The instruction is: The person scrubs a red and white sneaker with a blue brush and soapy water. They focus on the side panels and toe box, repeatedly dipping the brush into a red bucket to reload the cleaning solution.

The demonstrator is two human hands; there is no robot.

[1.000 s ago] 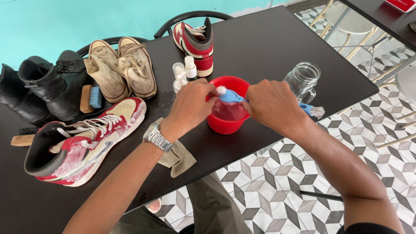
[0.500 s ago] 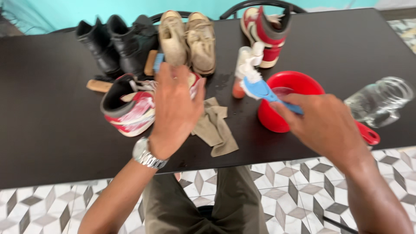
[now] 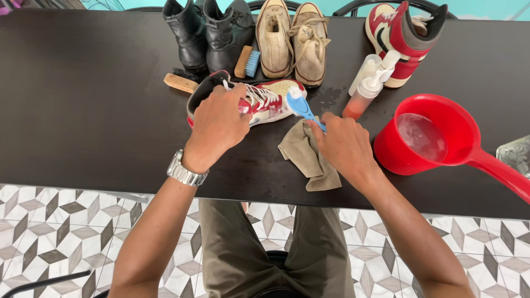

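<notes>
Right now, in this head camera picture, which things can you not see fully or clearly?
- Red-and-white sneaker: its middle is covered by the left hand.
- Blue brush: the handle end is hidden inside the right hand; whether the bristles touch the shoe cannot be told.
- Red scoop: its handle is cut off by the right edge.
- Black boots: tops cut off by the upper edge.
- Tan cloth: partly under the right hand.

Left part of the black tabletop [image 3: 83, 105] lies bare, free passage there. Far edge blocked by black leather boots [image 3: 204, 33], beige canvas shoes [image 3: 292, 41], red-white high-top sneaker [image 3: 406, 33]. Right side crowded: plastic bottles [image 3: 367, 83], red plastic scoop with water [image 3: 430, 138]. Near edge: crumpled tan cloth [image 3: 309, 157].
</notes>
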